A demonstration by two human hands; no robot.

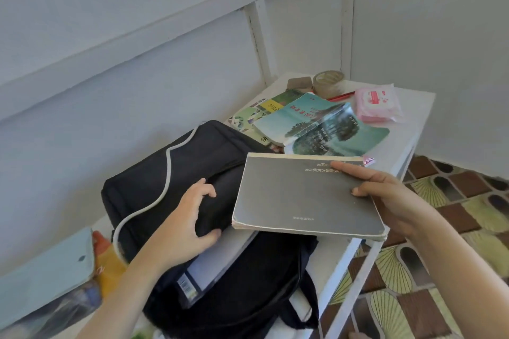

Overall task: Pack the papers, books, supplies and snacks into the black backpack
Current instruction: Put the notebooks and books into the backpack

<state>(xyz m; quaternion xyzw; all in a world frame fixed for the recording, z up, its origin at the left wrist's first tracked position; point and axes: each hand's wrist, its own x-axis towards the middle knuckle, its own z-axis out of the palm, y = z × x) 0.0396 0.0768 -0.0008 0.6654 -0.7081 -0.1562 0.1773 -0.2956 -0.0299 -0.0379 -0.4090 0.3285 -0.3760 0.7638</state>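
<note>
The black backpack [176,168] with a grey piping line lies on the white table [413,107], its main opening facing me. My left hand [192,217] grips the upper flap of the opening and holds it up. White papers [220,261] sit inside the opening. My right hand [385,192] holds a worn grey book [297,198] flat, just above the backpack's mouth. Behind it lie a teal book [300,118] with a curled cover and green-yellow books [264,107].
At the table's far end are a roll of tape [329,81], a red pencil [341,95] and a pink tissue pack [376,103]. A light blue case [46,270] and an orange bottle [108,261] lie at left. Patterned floor [440,256] lies right of the table edge.
</note>
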